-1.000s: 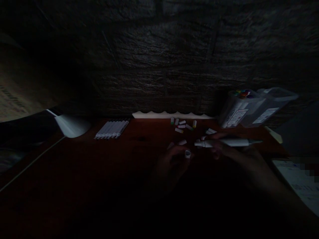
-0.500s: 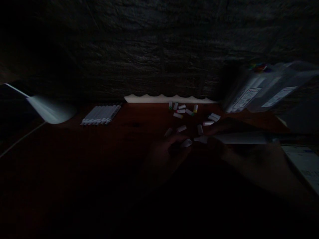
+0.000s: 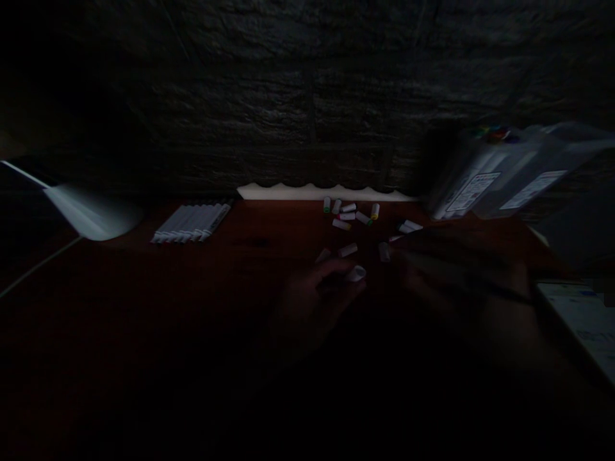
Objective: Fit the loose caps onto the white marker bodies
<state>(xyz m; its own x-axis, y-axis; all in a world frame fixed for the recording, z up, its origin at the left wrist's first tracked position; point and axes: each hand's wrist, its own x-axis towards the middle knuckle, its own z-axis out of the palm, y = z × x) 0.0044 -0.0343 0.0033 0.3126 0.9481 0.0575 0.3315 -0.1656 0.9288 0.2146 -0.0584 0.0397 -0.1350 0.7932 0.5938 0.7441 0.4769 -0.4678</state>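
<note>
The scene is very dark. My left hand (image 3: 312, 294) pinches a small white marker cap (image 3: 356, 274), its end facing right. Across from it, my right hand (image 3: 485, 294) is closed around a marker (image 3: 446, 264), which shows only as a dim, blurred slanting shape. Its tip cannot be made out. Between and beyond the hands lie several loose white caps (image 3: 348, 250) with coloured ends, one cap (image 3: 384, 251) close to my right fingers. Both forearms fade into shadow.
A row of white markers (image 3: 192, 223) lies at left beside a white cone-shaped lamp (image 3: 96, 211). Clear plastic cases (image 3: 480, 179), one with coloured tops, stand at back right against the stone wall (image 3: 269, 115). A white scalloped strip (image 3: 327, 192) edges the wooden table (image 3: 230, 282). Paper (image 3: 576, 320) lies right.
The marker in my right hand has swung from level to slanted and turned dim, and its tip no longer shows by the cap. My left hand still pinches the cap, nearly in place.
</note>
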